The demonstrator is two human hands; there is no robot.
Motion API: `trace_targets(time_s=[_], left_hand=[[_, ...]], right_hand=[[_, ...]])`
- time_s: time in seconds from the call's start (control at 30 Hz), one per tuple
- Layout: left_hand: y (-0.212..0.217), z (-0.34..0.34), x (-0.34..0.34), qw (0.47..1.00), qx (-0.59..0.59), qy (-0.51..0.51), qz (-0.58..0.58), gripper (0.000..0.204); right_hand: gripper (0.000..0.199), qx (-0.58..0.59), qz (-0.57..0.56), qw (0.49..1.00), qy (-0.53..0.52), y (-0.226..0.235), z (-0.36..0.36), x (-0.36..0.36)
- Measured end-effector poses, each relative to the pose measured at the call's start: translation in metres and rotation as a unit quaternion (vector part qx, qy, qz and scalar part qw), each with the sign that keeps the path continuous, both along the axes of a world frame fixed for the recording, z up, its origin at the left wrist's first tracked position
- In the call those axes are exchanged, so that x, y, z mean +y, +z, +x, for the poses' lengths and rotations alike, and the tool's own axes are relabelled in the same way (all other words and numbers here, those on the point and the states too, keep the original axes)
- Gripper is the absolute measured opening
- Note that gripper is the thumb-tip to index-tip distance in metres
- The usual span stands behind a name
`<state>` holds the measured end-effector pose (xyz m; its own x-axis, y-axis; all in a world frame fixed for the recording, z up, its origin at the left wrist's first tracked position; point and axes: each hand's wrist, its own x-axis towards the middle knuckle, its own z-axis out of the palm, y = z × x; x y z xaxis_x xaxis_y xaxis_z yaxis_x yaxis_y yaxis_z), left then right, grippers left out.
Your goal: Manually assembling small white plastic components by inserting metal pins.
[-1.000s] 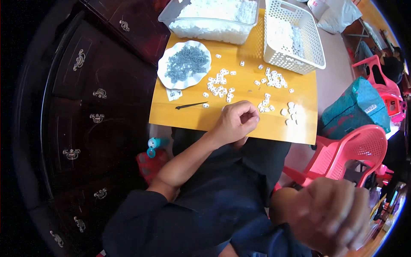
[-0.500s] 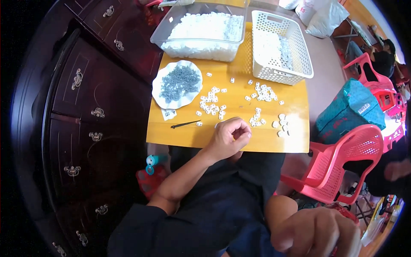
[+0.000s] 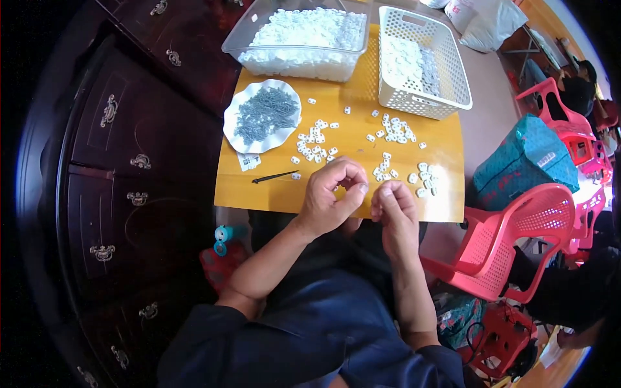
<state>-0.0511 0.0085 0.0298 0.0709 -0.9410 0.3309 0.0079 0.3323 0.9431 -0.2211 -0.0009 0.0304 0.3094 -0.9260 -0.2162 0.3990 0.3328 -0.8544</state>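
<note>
My left hand (image 3: pixel 334 197) is curled over the front of the yellow table (image 3: pixel 259 198), thumb and forefinger brought together. Beside it my right hand (image 3: pixel 396 216) makes a pinch, its fingertips a short gap from the left ones. Whatever either hand holds is too small or hidden to make out. Just beyond them lie small white plastic pieces with dark holes, in a left group (image 3: pixel 312 143), a far right group (image 3: pixel 396 129) and a nearer group (image 3: pixel 385 169). Rounder white pieces (image 3: pixel 424 178) lie to the right. A thin black stick (image 3: pixel 275 176) rests left of my left hand.
A scalloped white plate (image 3: pixel 229 123) of small grey metal pins or screws stands at left. Behind are a clear bin (image 3: pixel 294 55) and a white basket (image 3: pixel 424 102), both with white pieces. Dark drawers (image 3: pixel 123 161) flank the left; a red chair (image 3: pixel 498 239) and teal bag (image 3: pixel 527 161) the right.
My right hand has come from the lower right, off the table, up to the front edge beside my left hand. My left hand stays curled in nearly the same place. The view has shifted slightly.
</note>
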Motion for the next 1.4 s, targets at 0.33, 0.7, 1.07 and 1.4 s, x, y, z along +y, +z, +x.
trace_targets(time_s=[0.33, 0.7, 1.07, 1.4], left_hand=[[-0.001, -0.008, -0.001, 0.995, -0.090, -0.001, -0.035, 0.004], [-0.002, -0.005, -0.001, 0.993, -0.118, -0.022, -0.005, 0.004], [-0.022, -0.007, -0.003, 0.985, -0.169, 0.028, 0.029, 0.013], [-0.037, -0.007, -0.004, 0.988, -0.123, -0.010, 0.089, 0.019]], right_hand=[[0.023, -0.068, 0.072, 0.994, 0.051, -0.023, -0.003, 0.005], [0.021, -0.037, 0.069, 0.996, 0.039, -0.028, -0.005, 0.003], [0.013, 0.151, -0.096, 0.984, -0.018, -0.038, -0.004, -0.001], [0.011, 0.197, -0.150, 0.967, -0.064, -0.047, -0.001, -0.001]])
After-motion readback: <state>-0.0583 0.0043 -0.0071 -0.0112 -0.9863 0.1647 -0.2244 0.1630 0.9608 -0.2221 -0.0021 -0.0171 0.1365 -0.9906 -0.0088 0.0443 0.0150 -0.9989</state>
